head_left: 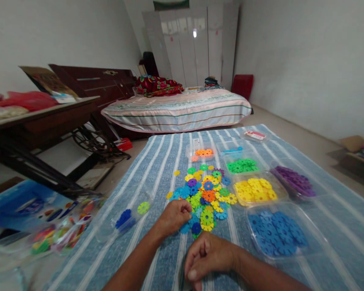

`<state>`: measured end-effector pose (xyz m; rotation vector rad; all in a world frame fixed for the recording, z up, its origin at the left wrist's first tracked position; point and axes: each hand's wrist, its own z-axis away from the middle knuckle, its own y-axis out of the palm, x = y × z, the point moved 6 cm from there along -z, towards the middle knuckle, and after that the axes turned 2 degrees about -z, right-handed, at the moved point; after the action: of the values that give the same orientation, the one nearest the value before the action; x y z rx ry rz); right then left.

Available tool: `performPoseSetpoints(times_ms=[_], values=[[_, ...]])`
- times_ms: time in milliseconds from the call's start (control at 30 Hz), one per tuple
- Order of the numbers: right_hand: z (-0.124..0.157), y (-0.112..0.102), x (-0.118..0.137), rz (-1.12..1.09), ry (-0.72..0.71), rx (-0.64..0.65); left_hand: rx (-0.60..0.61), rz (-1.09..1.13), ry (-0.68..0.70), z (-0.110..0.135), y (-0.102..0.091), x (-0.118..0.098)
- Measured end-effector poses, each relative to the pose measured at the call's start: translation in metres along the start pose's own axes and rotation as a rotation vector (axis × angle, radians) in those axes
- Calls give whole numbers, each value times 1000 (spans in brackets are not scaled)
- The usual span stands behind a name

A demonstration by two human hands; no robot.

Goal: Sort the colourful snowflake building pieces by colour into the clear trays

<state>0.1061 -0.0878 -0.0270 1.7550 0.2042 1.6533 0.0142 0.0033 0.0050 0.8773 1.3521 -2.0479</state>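
A loose heap of mixed-colour plastic snowflake discs (206, 217) lies on the blue striped cloth (145, 161). My left hand (174, 218) is at the heap's near left edge, its fingers curled together; whatever they hold, if anything, is hidden. Closer to me, my right hand (212, 256) hovers or rests below the heap with fingers bent inward, and I cannot make out anything in them. Sorted discs fill clear tubs on the right: blue discs (277, 234), yellow discs (256, 190), purple discs (295, 182) and green discs (242, 165). Orange discs (204, 152) sit in a tub behind the heap.
Left of my hands, a clear tub holds a dark blue disc cluster (123, 218) and a lime disc (143, 208). Light blue discs (232, 150) and a lidded box (255, 136) are farther back. A bed (176, 111) stands beyond; a sewing-machine table (42, 111) is left.
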Motion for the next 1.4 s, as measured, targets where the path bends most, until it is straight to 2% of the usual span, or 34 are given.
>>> performPoseSetpoints(times_ms=[333,567,800,867,933,1133,1200,1300,1400], values=[[-1,-5,-6,23,-3,-20,40,-52,-22,6,2,-11],[-2,-5,-6,23,-3,-8,29,-176,26,8,1,-12],[-3,-6,-9,57,6,-15,10,-45,-45,-3,-3,-11],[-4,-8,-11,68,9,-22,-13,44,-88,-15,-5,-21],[-4,-9,-13,70,8,-30,-50,182,-93,-33,-7,-42],[-5,-16,-16,62,9,-95,-196,310,70,-116,-16,-143],[-5,-18,-17,60,11,-93,-270,306,104,-135,-19,-162],[-5,-17,-18,50,-6,-67,-301,221,124,-140,-21,-160],[-5,-13,-17,33,-27,-31,-235,63,141,-119,-23,-131]])
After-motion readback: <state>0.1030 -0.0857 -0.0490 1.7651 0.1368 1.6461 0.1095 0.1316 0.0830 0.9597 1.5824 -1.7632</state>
